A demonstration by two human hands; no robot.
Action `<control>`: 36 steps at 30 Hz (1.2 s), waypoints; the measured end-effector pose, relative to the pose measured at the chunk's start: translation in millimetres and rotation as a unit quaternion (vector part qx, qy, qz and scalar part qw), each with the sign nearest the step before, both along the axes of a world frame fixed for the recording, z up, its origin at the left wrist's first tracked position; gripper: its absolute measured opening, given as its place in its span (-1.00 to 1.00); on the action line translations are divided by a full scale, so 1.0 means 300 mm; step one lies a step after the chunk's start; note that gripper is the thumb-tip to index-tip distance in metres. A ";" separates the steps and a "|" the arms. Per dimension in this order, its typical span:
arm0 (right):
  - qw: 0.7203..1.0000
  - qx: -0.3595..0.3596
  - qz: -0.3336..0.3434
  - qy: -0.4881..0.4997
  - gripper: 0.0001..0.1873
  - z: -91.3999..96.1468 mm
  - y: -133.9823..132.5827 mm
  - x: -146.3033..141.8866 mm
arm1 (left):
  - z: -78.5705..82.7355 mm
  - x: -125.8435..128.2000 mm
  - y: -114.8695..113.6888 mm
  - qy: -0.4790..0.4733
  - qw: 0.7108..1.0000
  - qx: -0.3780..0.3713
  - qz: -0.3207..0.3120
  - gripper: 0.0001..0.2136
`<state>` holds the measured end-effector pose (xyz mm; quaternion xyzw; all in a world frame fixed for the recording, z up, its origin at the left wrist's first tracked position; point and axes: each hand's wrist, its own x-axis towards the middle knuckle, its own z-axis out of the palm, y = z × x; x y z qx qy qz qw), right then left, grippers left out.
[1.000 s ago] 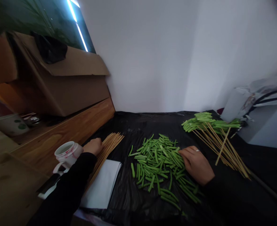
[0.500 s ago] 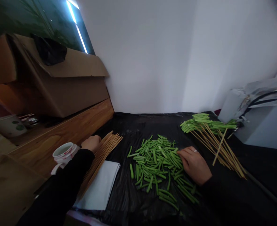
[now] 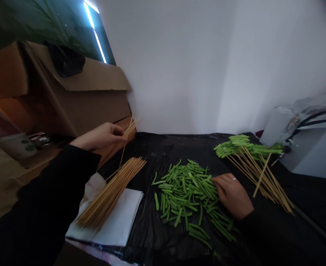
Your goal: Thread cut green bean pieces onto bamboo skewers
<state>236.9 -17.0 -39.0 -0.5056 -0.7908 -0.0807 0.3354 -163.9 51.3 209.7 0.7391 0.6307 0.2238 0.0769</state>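
Note:
My left hand (image 3: pixel 107 135) is closed around a few thin bamboo skewers (image 3: pixel 129 130), raised above the left side of the table. Below it lies a thick bundle of bamboo skewers (image 3: pixel 113 192), resting partly on a folded white cloth or paper (image 3: pixel 124 218). A heap of cut green stalks (image 3: pixel 183 192), which look like garlic scapes, spreads over the black plastic sheet (image 3: pixel 157 147). At the heap's right edge is my right hand (image 3: pixel 233 195), fingers bent and pressed together against the stalks. Its fingertips are partly hidden, so what they pinch cannot be made out.
Skewers loaded with green pieces (image 3: pixel 239 144) are stacked at the back right, bare ends (image 3: pixel 265 181) toward me. Beside them stands a grey box-like object (image 3: pixel 312 144) with black cords. A cardboard box (image 3: pixel 88 103) sits at the left, and a white wall closes the back.
My left hand has lifted off the skewer bundle, up and away from me, with a few skewers in it. My right hand stays at the heap's edge. The view has shifted slightly.

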 end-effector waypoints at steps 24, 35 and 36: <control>0.790 -0.406 0.204 0.412 -0.52 0.349 -0.208 -0.189 | -0.313 0.590 -0.154 -0.596 0.783 -0.083 -0.161 -0.82; 0.960 -0.177 -0.037 0.213 -0.74 0.136 -0.106 0.092 | -0.469 0.460 -0.181 -0.502 0.847 -0.133 -0.116 -0.72; 0.975 -0.135 -0.056 0.166 -0.76 0.103 -0.091 0.120 | -0.488 0.446 -0.182 -0.496 0.851 -0.134 -0.109 -0.72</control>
